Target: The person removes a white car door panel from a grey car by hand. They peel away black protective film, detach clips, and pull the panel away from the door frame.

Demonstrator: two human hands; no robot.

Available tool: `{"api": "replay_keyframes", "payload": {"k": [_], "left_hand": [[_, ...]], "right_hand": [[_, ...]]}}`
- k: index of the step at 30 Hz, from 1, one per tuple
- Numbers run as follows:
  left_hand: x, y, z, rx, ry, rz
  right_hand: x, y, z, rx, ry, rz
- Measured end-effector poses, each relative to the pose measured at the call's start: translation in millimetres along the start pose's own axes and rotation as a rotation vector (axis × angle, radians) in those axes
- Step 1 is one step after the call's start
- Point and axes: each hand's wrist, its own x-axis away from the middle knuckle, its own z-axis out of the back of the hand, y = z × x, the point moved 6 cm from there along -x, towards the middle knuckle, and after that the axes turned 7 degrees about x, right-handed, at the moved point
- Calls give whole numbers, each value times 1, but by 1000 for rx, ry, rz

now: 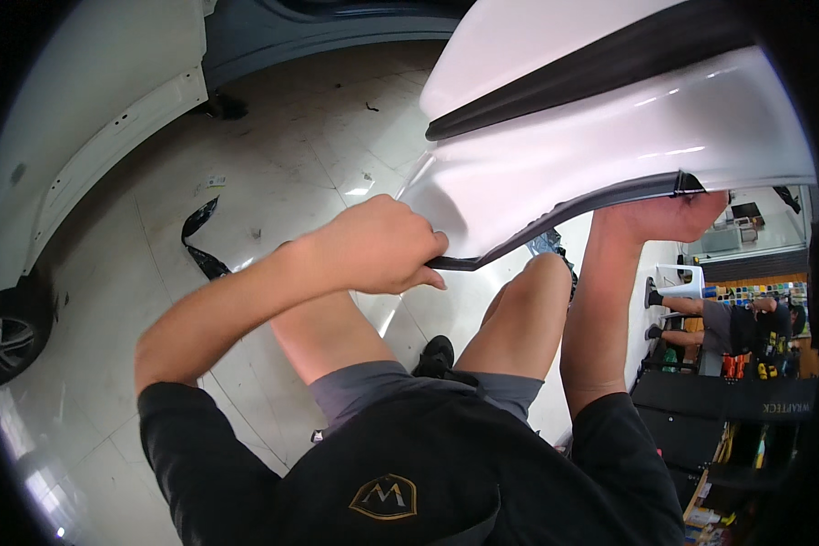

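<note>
A glossy white car body panel [537,173], probably a bumper, stretches over my knees toward the upper right. A black trim strip [573,204] runs along its near, curved edge. My left hand [378,244] pinches the pointed left end of that strip between thumb and fingers. Farther right, my right hand [669,217] is curled closed right below the strip, close to a black fold [688,183] at the edge. What its fingers grip is hidden. A wide matte black insert [591,73] crosses the panel's upper part.
A pale car body [100,118] with a wheel [14,337] stands at left, a dark blue panel [328,36] behind. Crumpled black film [200,237] lies on the tiled floor. At right are another person [746,323], a white stool [682,280] and a black-covered bench [692,400].
</note>
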Motion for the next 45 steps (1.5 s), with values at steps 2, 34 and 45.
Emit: {"api": "replay_keyframes", "payload": {"k": [2,34,45], "left_hand": [[-1,-2,8,45,-89,-3],[52,26,3,-113,223,357],[-18,28,15,-96,-232,255]], "right_hand": [[0,1,-4,-184,-82,3],[30,16,8,468,136,489],[26,8,-2,619,84,741]]}}
